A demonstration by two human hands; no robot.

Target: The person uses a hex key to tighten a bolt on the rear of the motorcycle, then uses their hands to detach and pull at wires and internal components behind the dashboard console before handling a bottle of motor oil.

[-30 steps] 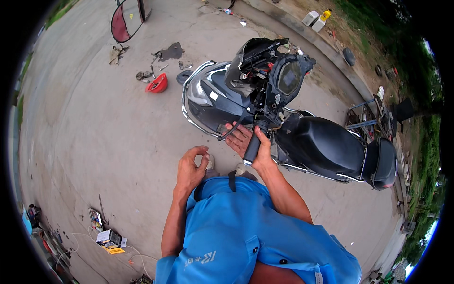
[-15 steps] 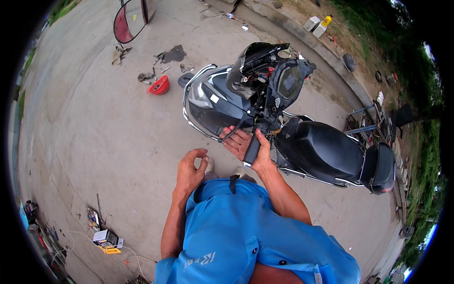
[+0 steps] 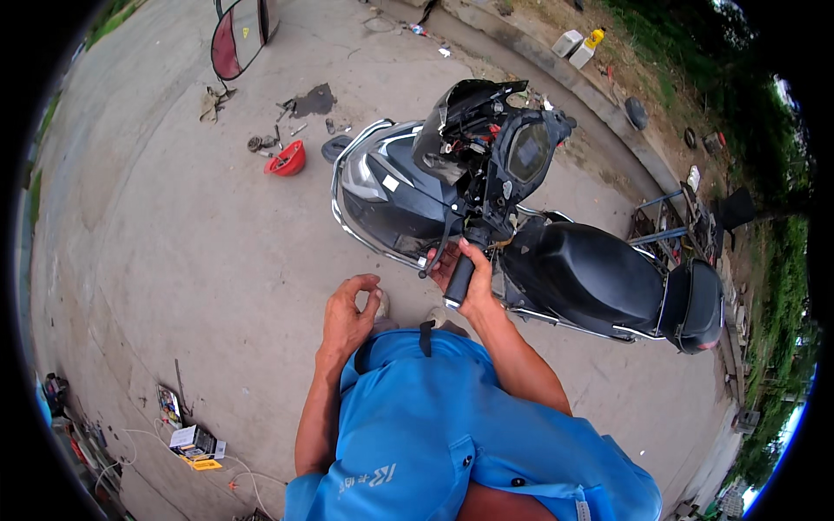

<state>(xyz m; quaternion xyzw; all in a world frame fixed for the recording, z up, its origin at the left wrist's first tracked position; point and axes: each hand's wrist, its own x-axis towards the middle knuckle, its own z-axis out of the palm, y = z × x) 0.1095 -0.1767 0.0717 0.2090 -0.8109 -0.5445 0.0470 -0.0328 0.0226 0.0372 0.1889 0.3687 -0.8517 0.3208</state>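
Observation:
A black scooter (image 3: pixel 578 273) stands across the upper middle, its dark upper cowl (image 3: pixel 445 122) loose-looking, with wires and parts exposed beside the display (image 3: pixel 526 149). My right hand (image 3: pixel 477 297) is wrapped round the handlebar grip (image 3: pixel 460 276), thumb on top and fingers curled near the black lever (image 3: pixel 439 247); whether they touch the lever is hard to make out. My left hand (image 3: pixel 346 314) hangs at waist height in front of the blue shirt (image 3: pixel 408 391), loosely curled, thumb and forefinger slightly apart, nothing visible in it.
Upper left lie a red bowl-shaped item (image 3: pixel 287 163), scattered small parts and a dark stain, below a red-edged screen (image 3: pixel 228 54). Boxes (image 3: pixel 195 438) and cables lie lower left. A concrete kerb (image 3: pixel 582 91), white and yellow containers (image 3: pixel 584 48) and a metal frame (image 3: pixel 673 230) border the right.
My right hand's fingers have curled in from spread to closer round the grip, and the lever's tip sits nearer the grip. My left hand has barely moved.

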